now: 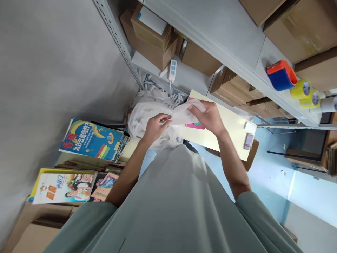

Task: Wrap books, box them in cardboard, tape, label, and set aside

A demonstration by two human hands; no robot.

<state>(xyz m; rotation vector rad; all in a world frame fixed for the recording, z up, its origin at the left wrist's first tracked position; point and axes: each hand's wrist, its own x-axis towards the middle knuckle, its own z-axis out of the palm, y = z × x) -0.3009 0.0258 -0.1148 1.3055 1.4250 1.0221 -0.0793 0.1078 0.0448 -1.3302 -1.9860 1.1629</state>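
Note:
A thin white, see-through piece of plastic, perhaps a bag (pixel 183 114), is stretched between my two hands above the edge of a cream table (pixel 229 131). My right hand (pixel 207 114) grips its far end between thumb and fingers. At the other end, my left hand (pixel 157 128) has its thumb and fingers curled together on the plastic. Partly covered by it, a pink book or booklet (pixel 195 125) lies on the table. Below and behind my left hand is a big heap of white plastic (pixel 139 114), with white scraps (pixel 158 89) behind it.
Books (pixel 89 138) and magazines (pixel 65 188) are stacked to the left. Ahead, a metal shelf (pixel 210 38) carries cardboard boxes (pixel 202 58), a power strip (pixel 172 70), a red-and-blue tape dispenser (pixel 281 75) and yellow tape rolls (pixel 301 88). A grey wall (pixel 58 63) stands at left.

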